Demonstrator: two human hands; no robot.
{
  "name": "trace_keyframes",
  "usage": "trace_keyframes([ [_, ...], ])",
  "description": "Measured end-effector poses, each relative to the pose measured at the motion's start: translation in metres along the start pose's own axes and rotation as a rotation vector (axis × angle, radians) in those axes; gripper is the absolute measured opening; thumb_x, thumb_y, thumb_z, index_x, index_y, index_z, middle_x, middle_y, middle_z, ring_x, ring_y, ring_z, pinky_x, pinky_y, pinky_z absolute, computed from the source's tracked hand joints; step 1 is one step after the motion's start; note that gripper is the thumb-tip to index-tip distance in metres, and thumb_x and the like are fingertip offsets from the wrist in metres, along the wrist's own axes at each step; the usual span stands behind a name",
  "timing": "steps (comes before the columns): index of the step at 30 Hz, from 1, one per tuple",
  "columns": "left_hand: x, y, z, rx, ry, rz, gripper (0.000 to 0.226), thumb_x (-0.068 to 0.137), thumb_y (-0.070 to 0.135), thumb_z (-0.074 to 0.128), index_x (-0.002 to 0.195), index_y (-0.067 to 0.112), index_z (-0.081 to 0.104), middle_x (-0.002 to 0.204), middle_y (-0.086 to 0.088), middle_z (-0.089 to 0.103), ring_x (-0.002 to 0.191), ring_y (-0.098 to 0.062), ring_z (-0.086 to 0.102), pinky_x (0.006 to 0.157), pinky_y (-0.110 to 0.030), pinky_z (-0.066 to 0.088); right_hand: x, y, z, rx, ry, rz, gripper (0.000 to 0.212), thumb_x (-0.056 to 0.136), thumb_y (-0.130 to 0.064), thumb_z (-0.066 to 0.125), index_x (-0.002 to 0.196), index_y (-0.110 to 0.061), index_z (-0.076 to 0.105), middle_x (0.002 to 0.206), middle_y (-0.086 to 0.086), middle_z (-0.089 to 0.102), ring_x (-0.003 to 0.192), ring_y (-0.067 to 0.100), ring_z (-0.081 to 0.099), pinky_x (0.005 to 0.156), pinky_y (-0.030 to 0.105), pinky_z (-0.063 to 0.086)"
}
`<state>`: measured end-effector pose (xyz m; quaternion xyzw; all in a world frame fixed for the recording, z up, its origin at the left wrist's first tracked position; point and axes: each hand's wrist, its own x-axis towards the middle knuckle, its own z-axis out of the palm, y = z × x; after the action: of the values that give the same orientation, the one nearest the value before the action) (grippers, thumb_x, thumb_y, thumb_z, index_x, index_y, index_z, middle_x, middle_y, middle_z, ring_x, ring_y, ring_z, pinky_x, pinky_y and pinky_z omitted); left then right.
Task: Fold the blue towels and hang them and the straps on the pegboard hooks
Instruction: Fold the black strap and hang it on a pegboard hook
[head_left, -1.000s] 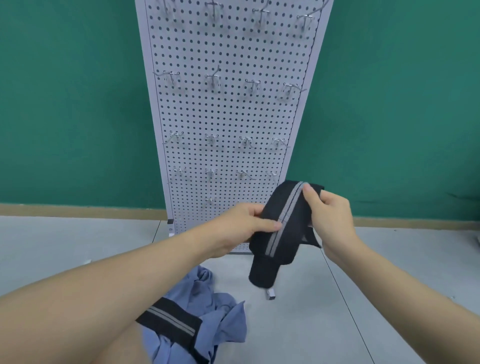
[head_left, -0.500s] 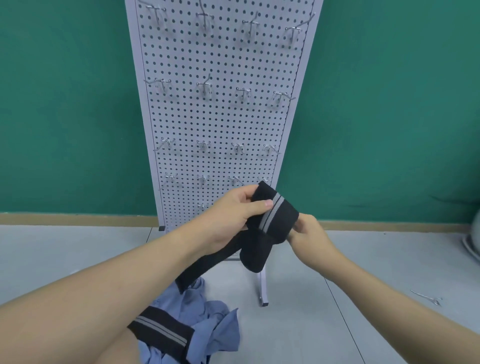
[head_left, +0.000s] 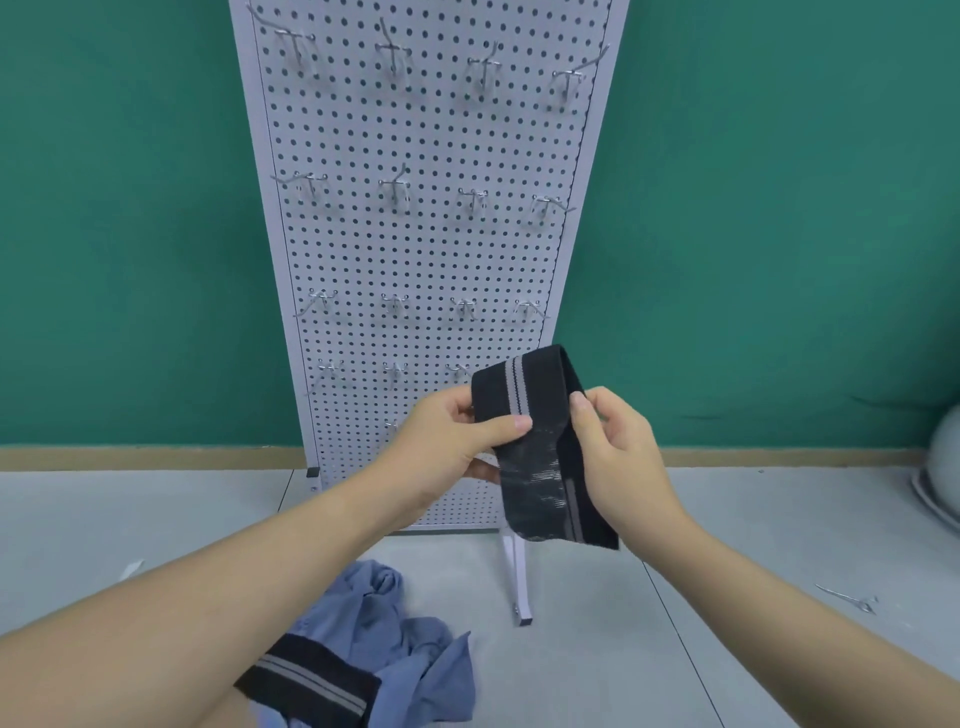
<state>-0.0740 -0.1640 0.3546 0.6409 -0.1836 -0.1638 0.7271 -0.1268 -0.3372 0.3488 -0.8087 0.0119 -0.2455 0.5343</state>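
I hold a black strap (head_left: 540, 447) with a grey stripe, folded over at its top, in front of the lower part of the white pegboard (head_left: 426, 249). My left hand (head_left: 452, 441) pinches its left edge with thumb on the front. My right hand (head_left: 618, 447) pinches the right edge. Rows of bare metal hooks (head_left: 395, 187) stick out of the board. On the floor below lies a crumpled blue towel (head_left: 395, 639), with a second black strap (head_left: 306, 691) lying across it beside my left forearm.
The pegboard stands on a white foot (head_left: 519, 582) against a green wall. A loose metal hook (head_left: 847, 597) lies on the grey floor at the right. A pale rounded object (head_left: 940, 467) shows at the right edge.
The strap has been folded shorter and now hangs flat between both hands, its loose tail no longer trailing down to the left. My hands have shifted slightly right and the camera has tilted down.
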Motion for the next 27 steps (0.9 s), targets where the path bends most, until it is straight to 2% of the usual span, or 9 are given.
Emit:
trace_keyframes([
  [4,0.001,-0.01,0.003,0.166,-0.083,-0.037,0.017,0.092,0.016,0.075,0.105,0.005,0.072,0.094,-0.017,0.077,0.076,-0.021,0.07,0.069,-0.037,0.06,-0.001,0.001,-0.001,0.057,0.038,0.078,0.039,0.11,-0.031,0.047,0.087,0.001,0.049,0.077,0.022,0.05,0.07,0.021,0.046,0.066,0.043,0.044],
  [8,0.003,-0.015,0.003,0.272,-0.089,-0.013,0.021,0.091,0.023,0.077,0.081,0.008,0.066,0.077,-0.003,0.072,0.073,-0.013,0.064,0.074,-0.034,0.056,0.0,0.0,-0.003,0.119,0.034,0.118,0.039,0.11,-0.03,0.046,0.086,0.001,0.048,0.077,0.008,0.049,0.071,0.018,0.045,0.068,0.036,0.041],
  [13,0.004,-0.016,0.006,0.264,-0.044,-0.024,0.03,0.088,0.026,0.08,0.085,0.0,0.065,0.087,-0.005,0.077,0.079,-0.011,0.068,0.081,-0.033,0.057,-0.001,-0.003,0.001,0.158,0.003,0.131,0.038,0.11,-0.028,0.046,0.08,-0.006,0.046,0.07,-0.002,0.045,0.066,0.011,0.04,0.062,0.025,0.038],
  [16,0.004,-0.016,0.007,0.241,-0.051,-0.011,0.03,0.082,0.028,0.086,0.075,0.011,0.062,0.089,-0.02,0.075,0.08,-0.021,0.067,0.086,-0.047,0.057,-0.001,-0.002,0.002,0.199,-0.029,0.143,0.045,0.104,-0.039,0.047,0.091,0.004,0.045,0.081,0.013,0.05,0.077,0.02,0.044,0.074,0.038,0.041],
  [18,0.003,-0.017,0.009,0.302,-0.033,-0.009,0.042,0.073,0.041,0.089,0.071,0.012,0.059,0.082,-0.023,0.071,0.076,-0.022,0.063,0.082,-0.046,0.055,-0.002,-0.003,0.004,0.213,-0.03,0.155,0.05,0.099,-0.043,0.045,0.099,0.007,0.047,0.092,0.029,0.057,0.08,0.023,0.049,0.077,0.043,0.045],
  [21,0.003,-0.018,0.014,0.361,0.064,-0.009,0.044,0.074,0.039,0.09,0.065,0.016,0.054,0.063,0.004,0.064,0.065,-0.011,0.06,0.077,-0.038,0.052,-0.005,-0.008,0.007,0.247,-0.063,0.153,0.068,0.094,-0.059,0.046,0.108,0.008,0.051,0.11,0.036,0.057,0.086,0.037,0.059,0.088,0.059,0.053],
  [23,0.003,-0.017,0.017,0.352,0.116,-0.008,0.046,0.075,0.036,0.091,0.06,0.02,0.051,0.059,0.009,0.06,0.065,-0.01,0.061,0.076,-0.036,0.051,-0.007,-0.012,0.007,0.298,-0.085,0.183,0.074,0.092,-0.066,0.05,0.115,0.004,0.058,0.117,0.031,0.062,0.105,0.045,0.064,0.1,0.062,0.052],
  [25,0.003,-0.015,0.017,0.33,0.125,0.01,0.051,0.074,0.035,0.092,0.054,0.023,0.046,0.059,0.003,0.054,0.063,-0.016,0.056,0.072,-0.036,0.046,-0.007,-0.011,0.005,0.299,-0.126,0.197,0.064,0.095,-0.062,0.059,0.115,-0.001,0.065,0.114,0.023,0.07,0.109,0.04,0.067,0.101,0.06,0.052],
  [27,0.002,-0.013,0.016,0.342,0.12,0.026,0.053,0.069,0.038,0.093,0.054,0.023,0.044,0.06,0.0,0.051,0.061,-0.018,0.052,0.068,-0.035,0.042,-0.006,-0.008,0.001,0.284,-0.142,0.175,0.029,0.103,-0.035,0.061,0.114,-0.009,0.069,0.109,0.012,0.077,0.106,0.033,0.072,0.098,0.053,0.057],
])
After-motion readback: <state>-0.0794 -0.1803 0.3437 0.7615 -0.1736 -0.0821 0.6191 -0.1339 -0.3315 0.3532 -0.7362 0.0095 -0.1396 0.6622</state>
